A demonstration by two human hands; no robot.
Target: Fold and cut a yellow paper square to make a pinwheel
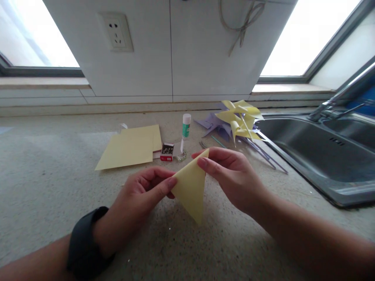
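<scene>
**Head view: two hands hold a folded yellow triangle above the desk**

Both hands meet over the speckled desk (43, 183). The left hand (140, 195), with a black watch (84, 242) on its wrist, pinches the left corner of a folded yellow triangle (190, 191). Its fingers (159, 186) are closed on the paper, thumb on top. The right hand (234, 175) grips the triangle's upper right corner, and the tip of that corner shows just above the thumb and forefinger. The triangle hangs between the two hands with its long edge uppermost and its point down. It seems lifted off the desk, though that is hard to tell.

Behind the hands, a few flat yellow sheets (129, 150) lie overlapping on the desk. Just beside their right edge sits a small red box (167, 152), its contents too small to make out. A glue stick (186, 125) with a white cap stands upright behind the box. Further right lie a yellow pinwheel (241, 117) and, partly under it, a purple pinwheel (212, 124), close to the sink (307, 156) set into the desk. A tap (336, 97) rises over the basin. On the white wall behind are a socket (116, 33) and a hanging cord (244, 23), with bright windows on either side.
</scene>
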